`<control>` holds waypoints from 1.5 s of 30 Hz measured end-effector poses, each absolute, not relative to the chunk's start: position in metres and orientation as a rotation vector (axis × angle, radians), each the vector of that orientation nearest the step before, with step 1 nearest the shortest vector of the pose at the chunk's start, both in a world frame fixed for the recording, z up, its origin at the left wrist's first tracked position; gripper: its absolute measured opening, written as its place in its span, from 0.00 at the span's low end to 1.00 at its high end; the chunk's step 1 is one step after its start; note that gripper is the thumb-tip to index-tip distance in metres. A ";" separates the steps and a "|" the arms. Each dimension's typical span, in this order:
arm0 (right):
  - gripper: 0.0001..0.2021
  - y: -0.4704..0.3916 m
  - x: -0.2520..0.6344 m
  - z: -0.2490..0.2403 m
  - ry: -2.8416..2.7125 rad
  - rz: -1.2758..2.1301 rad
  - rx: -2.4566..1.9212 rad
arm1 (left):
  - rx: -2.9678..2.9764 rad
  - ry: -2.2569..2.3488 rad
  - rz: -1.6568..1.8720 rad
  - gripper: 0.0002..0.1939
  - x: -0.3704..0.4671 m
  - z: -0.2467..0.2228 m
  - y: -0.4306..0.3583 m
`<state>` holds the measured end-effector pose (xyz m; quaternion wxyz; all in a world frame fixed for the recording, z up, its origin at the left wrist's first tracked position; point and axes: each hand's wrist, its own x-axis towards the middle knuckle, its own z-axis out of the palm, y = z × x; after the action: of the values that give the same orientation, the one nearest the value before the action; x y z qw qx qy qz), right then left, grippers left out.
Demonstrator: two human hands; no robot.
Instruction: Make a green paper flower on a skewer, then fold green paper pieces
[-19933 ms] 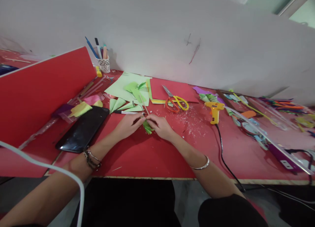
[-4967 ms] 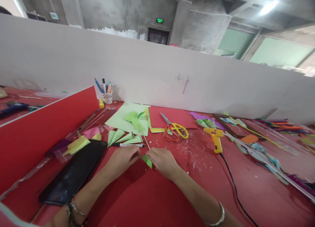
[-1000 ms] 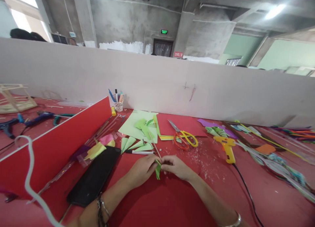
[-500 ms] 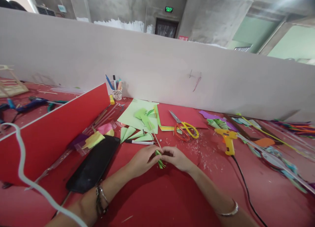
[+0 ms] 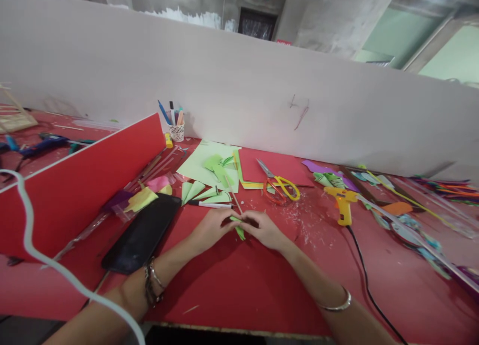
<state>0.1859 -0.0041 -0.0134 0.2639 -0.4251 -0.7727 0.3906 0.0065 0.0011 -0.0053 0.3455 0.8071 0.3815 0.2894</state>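
Note:
Both hands meet over the red table around a small piece of green paper (image 5: 239, 231), which looks folded or rolled. My left hand (image 5: 214, 228) pinches it from the left, fingers closed. From the other side my right hand (image 5: 264, 230) closes its thumb and fingers on the same piece. A thin wooden stick (image 5: 235, 197) runs up and away from the fingertips; its lower end is hidden by the hands. Beyond them lie cut green paper petals (image 5: 193, 191), a marker (image 5: 213, 204) and a pale green sheet (image 5: 192, 168).
Scissors (image 5: 279, 182) lie on red paper (image 5: 275, 163). At right is a yellow glue gun (image 5: 344, 205) with its black cord. A black tray (image 5: 145, 235) sits left, beside a red divider (image 5: 86, 185). A cup of pens (image 5: 175, 131) stands by the white partition.
The view has tilted down, bringing the table's front edge into sight. Both hands stay on the green paper, which has turned slightly between the fingers.

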 end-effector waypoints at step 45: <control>0.10 -0.007 0.188 -0.011 -2.271 0.792 -1.135 | 2.184 1.018 0.476 0.13 0.005 -0.005 0.002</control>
<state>0.1880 -0.0067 -0.0113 0.2386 -0.4143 -0.8293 0.2893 0.0050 0.0024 -0.0050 0.3363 0.8374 0.3902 0.1826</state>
